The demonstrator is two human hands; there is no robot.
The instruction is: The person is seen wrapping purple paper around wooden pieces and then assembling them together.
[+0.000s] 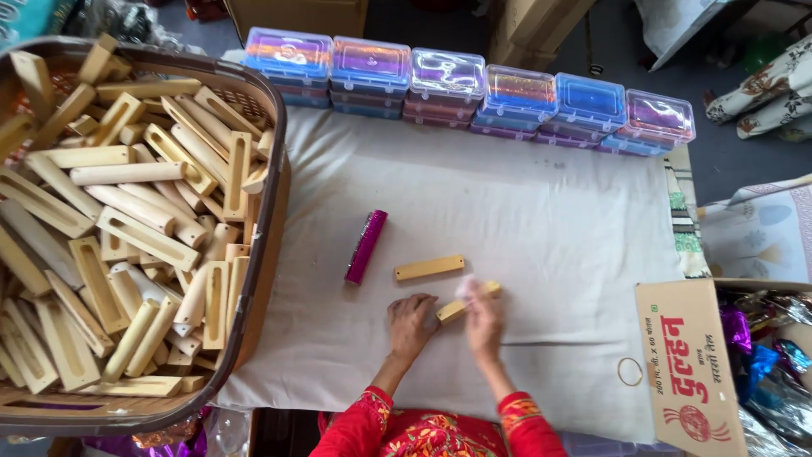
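Observation:
My left hand (411,324) and my right hand (485,317) hold a small wooden block (457,307) between them, just above the white cloth (524,203). The right hand's fingertips are blurred near the block's far end, with something pale under them. A second plain wooden block (429,267) lies on the cloth just beyond my hands. A block wrapped in glittery magenta foil (365,246) lies to the left of it.
A large brown basket (269,211) at the left is heaped with several hollowed wooden blocks. A row of clear boxes with shiny lids (474,93) lines the far edge. A cardboard box (689,364) with coloured foil stands at the right, a thin ring (629,371) beside it.

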